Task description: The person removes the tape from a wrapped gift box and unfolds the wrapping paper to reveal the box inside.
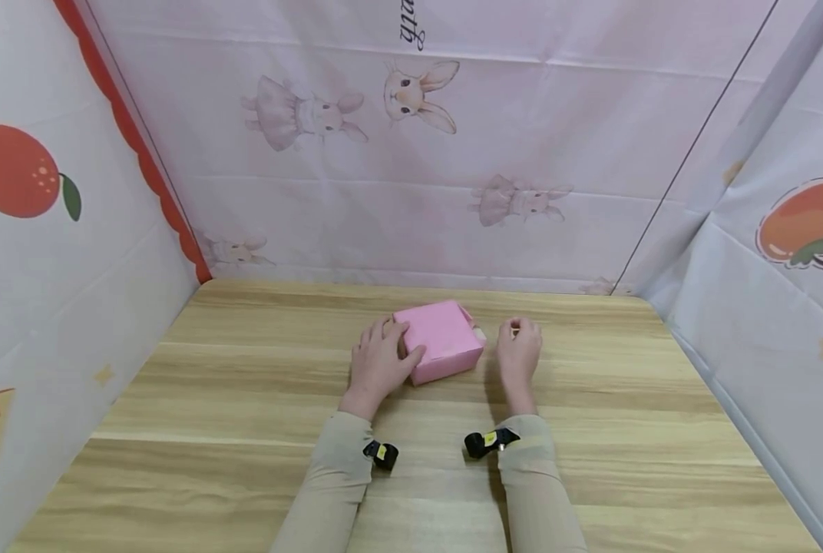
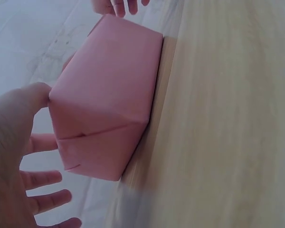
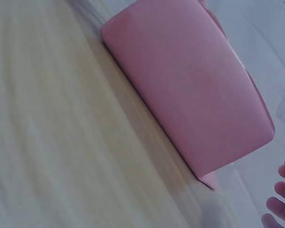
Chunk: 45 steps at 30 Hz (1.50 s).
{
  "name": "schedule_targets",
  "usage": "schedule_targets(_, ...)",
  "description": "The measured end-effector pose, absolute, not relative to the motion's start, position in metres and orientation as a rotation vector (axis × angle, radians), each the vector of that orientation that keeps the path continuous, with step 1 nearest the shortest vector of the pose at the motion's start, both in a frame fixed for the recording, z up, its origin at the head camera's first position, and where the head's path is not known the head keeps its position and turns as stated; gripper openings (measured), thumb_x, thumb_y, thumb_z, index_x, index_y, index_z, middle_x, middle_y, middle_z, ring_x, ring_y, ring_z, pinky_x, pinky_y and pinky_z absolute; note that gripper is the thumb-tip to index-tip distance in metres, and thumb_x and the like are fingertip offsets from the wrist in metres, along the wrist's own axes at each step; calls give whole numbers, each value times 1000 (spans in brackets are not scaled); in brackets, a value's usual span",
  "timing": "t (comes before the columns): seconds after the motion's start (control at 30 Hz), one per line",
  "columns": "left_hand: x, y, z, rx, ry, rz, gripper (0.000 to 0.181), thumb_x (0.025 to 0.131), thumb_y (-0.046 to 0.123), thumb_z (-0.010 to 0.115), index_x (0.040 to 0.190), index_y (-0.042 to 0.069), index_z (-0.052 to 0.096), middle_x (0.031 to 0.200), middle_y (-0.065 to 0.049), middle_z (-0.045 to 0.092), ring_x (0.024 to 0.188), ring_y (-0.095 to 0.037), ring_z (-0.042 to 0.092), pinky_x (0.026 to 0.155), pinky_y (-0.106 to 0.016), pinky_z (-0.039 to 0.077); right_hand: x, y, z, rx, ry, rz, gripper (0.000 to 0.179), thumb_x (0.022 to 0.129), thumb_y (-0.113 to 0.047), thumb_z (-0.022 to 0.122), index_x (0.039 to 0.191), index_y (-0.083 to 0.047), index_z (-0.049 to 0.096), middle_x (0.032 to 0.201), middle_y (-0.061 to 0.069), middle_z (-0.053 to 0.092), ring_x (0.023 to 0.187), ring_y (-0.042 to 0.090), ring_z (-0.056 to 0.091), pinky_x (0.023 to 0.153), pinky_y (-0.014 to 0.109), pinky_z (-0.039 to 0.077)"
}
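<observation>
A pink box (image 1: 441,330) stands on the wooden table, its left end folded over with creases and small slits. At its right end a loose pink flap stands out, and a small pale patch shows beside it. My left hand (image 1: 378,361) is at the left end, the thumb over the near top edge and another finger at the far top corner; the left wrist view shows the lower fingers spread. To the right of the box, apart from it, is my right hand (image 1: 520,349), fingers loosely bent with a gap inside the thumb and nothing visible held.
The wooden table (image 1: 246,445) runs back to a pale cloth wall (image 1: 384,230) printed with rabbits. Fruit-printed cloths (image 1: 750,284) stand along both sides. A small black camera (image 1: 381,455) is strapped at the left sleeve cuff, another camera (image 1: 489,442) at the right.
</observation>
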<state>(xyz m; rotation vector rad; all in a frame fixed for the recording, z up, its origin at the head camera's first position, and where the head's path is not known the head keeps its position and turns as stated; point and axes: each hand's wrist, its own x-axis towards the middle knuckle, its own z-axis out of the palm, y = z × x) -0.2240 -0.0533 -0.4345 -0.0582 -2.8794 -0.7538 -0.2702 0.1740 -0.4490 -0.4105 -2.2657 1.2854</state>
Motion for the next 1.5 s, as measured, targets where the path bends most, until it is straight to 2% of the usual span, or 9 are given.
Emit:
schedule_targets(0.13,-225,-54,-436,-49,-2830,-734,54,90,59,55,130,22,60,149,-11,43,136,-35,39,102,-58,41,-270,173,-449,-405,-2270,1296,24,92,-14,53,99,6,64,105,22,60,98,35,55,90,48,48)
schedule_targets(0.37,-223,-56,-437,-111,-2667,-789,30,92,46,61,97,18,69,132,-6,59,126,-31,48,103,-54,39,-269,170,-448,-387,-2287,1324,22,92,-14,54,99,4,64,108,21,59,101,34,55,91,47,48)
schedule_targets(0.57,-224,-55,-437,-169,-2572,-813,21,92,34,63,88,15,70,120,-8,67,113,-30,58,100,-51,43,-269,166,-447,-321,-2305,1302,22,92,-15,55,99,4,65,108,20,60,101,34,56,92,46,48)
schedule_targets(0.77,-226,-54,-438,-193,-2474,-831,16,90,24,65,87,10,71,100,-8,69,94,-26,63,88,-46,50,-267,159,-444,-196,-2322,1304,22,91,-16,60,97,4,66,108,21,57,102,35,54,90,46,48)
schedule_targets(1.03,-228,-53,-440,-236,-2393,-823,10,88,16,67,89,8,71,89,-6,67,84,-21,62,77,-38,53,-265,146,-441,-4,-2394,1242,23,87,-21,72,96,0,72,115,23,60,112,41,54,98,52,44)
schedule_targets(1.27,-228,-54,-441,-211,-2432,-822,12,87,17,71,93,7,71,93,-7,67,86,-21,64,79,-37,55,-262,137,-443,126,-2406,1139,18,80,-21,78,87,-5,73,111,19,64,105,40,55,90,51,44)
schedule_targets(1.5,-228,-55,-440,-176,-2500,-813,17,87,26,74,97,12,71,96,-3,70,87,-19,65,81,-39,53,-265,133,-443,75,-2438,1139,15,83,-19,76,87,-5,73,114,18,64,110,39,55,95,50,44)
